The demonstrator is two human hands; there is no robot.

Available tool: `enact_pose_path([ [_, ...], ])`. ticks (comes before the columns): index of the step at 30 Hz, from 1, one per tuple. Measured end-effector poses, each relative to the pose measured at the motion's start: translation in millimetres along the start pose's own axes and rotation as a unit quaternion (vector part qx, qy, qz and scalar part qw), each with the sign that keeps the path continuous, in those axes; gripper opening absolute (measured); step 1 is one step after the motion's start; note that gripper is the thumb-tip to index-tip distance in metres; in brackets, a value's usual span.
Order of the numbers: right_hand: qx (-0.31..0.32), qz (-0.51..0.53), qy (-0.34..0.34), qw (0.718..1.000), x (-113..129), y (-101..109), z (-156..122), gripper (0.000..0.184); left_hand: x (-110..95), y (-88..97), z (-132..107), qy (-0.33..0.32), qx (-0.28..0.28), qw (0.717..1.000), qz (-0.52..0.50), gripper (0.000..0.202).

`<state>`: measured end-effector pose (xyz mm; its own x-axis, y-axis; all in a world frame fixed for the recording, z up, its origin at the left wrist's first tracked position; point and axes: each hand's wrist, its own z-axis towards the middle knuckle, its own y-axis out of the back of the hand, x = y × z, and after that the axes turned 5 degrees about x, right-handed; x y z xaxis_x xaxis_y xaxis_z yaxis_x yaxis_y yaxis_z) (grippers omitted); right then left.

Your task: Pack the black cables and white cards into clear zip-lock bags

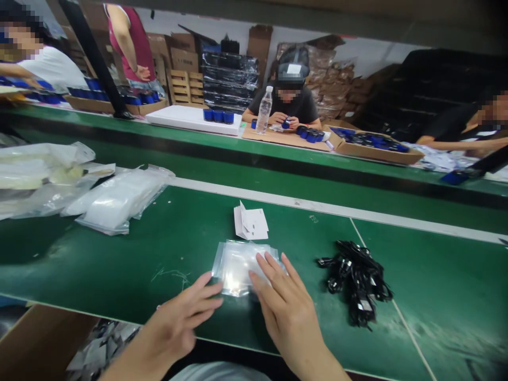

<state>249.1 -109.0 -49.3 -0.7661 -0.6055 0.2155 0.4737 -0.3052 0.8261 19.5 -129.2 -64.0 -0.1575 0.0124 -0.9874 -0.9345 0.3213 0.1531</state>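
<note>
A small stack of clear plastic bags [238, 267] lies flat on the green tabletop in front of me. My right hand [283, 301] rests on the stack's right side, palm down with fingers spread. At the left edge of the bags is my left hand [184, 315], its fingers stretched out and slightly blurred; whether they touch the plastic I cannot tell. Just beyond the bags stands a small pile of folded white leaflets [254, 223], the top one partly unfolded. To the right of my right hand sits a heap of bundled black cables [357, 280] with metal plugs.
Larger bags of white packets [123, 198] lie at the left. A cardboard box [47, 338] with grey pieces is below the table's front edge. Across the line, people work near blue round items [218, 116], a plastic bottle [264, 111] and an open carton [373, 151].
</note>
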Motion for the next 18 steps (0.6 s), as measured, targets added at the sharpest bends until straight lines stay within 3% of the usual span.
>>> enact_pose_path([
  [3,-0.009,0.045,0.023,0.999,6,5,-1,0.033,-23,-34.1,38,0.109,0.087,0.975,-0.17,0.048],
  [4,-0.012,0.073,-0.005,0.997,5,6,-2,0.033,-29,-40.5,46,0.134,0.09,0.968,-0.193,0.042],
  [6,-0.03,0.153,-0.127,0.979,2,9,-6,0.04,-36,-46.1,54,0.161,0.08,0.962,-0.205,0.035],
  [7,-0.039,0.211,-0.205,0.955,-1,10,-7,0.045,-37,-46.3,55,0.162,0.071,0.964,-0.198,0.033],
  [9,-0.028,0.352,-0.327,0.877,-8,15,-7,0.046,-36,-44.4,55,0.157,0.062,0.97,-0.177,0.031],
  [12,0.049,0.524,-0.38,0.761,-15,19,-3,0.022,-31,-40.0,53,0.144,0.059,0.981,-0.114,0.032],
  [13,0.062,0.549,-0.386,0.739,-16,20,-1,0.022,-29,-38.4,52,0.131,0.043,0.988,-0.066,0.031],
  [15,0.044,0.56,-0.407,0.72,-17,17,2,0.028,-27,-35.8,49,0.079,-0.044,0.993,0.079,0.028],
  [17,0.005,0.534,-0.432,0.727,-17,12,4,0.032,-29,-35.5,46,-0.016,-0.157,0.96,0.23,0.023],
  [18,-0.011,0.517,-0.439,0.734,-17,9,5,0.035,-31,-37.0,44,-0.069,-0.186,0.939,0.28,0.019],
])
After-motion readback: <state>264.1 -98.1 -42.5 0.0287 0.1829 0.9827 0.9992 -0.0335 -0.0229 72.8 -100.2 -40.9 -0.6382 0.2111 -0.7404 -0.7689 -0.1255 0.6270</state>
